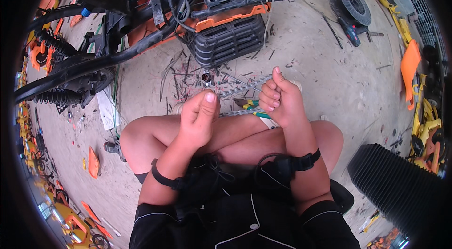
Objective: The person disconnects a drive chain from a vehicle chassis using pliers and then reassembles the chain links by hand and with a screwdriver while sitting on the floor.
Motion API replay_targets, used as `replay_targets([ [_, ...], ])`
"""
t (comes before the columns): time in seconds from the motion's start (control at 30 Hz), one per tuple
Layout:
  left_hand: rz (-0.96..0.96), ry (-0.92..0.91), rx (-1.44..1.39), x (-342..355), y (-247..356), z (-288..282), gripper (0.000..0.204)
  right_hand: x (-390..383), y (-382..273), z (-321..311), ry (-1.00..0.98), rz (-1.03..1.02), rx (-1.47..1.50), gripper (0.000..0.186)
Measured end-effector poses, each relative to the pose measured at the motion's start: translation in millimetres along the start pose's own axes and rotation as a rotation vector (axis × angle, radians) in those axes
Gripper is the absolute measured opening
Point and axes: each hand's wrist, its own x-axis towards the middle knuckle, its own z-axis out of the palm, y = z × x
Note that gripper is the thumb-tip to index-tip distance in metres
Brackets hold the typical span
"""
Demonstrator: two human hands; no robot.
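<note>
A person sits with crossed legs on a grey, gritty floor (301,32) and lifts both bare hands in front. The left hand (200,116) is curled up into a fist, with its thumb lying on top and pointing up and away. Its arm slants up from the lower edge, and the fist hangs over the crossed legs. The right hand (286,103) is up too, a bit farther out. Its fingers are bent in toward the palm, and its thumb sticks straight up. Both hands are clenched, but I cannot tell if anything small is tucked inside. The two fists are apart, with a gap between them.

A thin, straight metal rod (240,81) runs toward the right fingers; I cannot tell if they hold it. Near the left fist, just past it, is a small, shiny, round metal piece (205,77). Between the hands, lower down, are pliers with green and yellow handles (247,103), and a twisted silver-grey strand (252,87) lies beside them. Past the hands is a black plastic box with ribs (230,42), under a bright orange plastic strip (230,17) and a big black metal frame (108,58).
</note>
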Motion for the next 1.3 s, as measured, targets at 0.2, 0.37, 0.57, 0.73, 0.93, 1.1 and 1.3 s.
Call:
replay_targets([
  [0.2,-0.043,-0.052,-0.178,4,-2,-5,0.040,0,1,1,0.027,0.017,0.005,0.045],
  [0.37,-0.350,0.042,-0.315,17,1,-5,0.044,-7,13,15,0.076,-0.380,-0.270,0.044],
  [0.57,-0.616,0.127,-0.582,28,-3,-18,0.041,-13,29,22,-0.017,-0.601,-0.538,0.041],
  [0.73,-0.470,0.190,-0.528,24,-3,-10,0.039,-11,29,24,0.104,-0.661,-0.558,0.039],
  [0.93,0.161,-0.029,0.316,-7,-11,6,0.040,2,8,-4,0.131,-0.150,-0.047,0.039],
  [1.1,0.229,-0.046,0.438,-3,-3,3,0.030,5,9,-5,0.144,-0.095,-0.021,0.038],
  [1.3,0.045,0.051,0.214,-1,-14,3,0.035,6,14,-4,0.152,-0.162,-0.075,0.038],
])
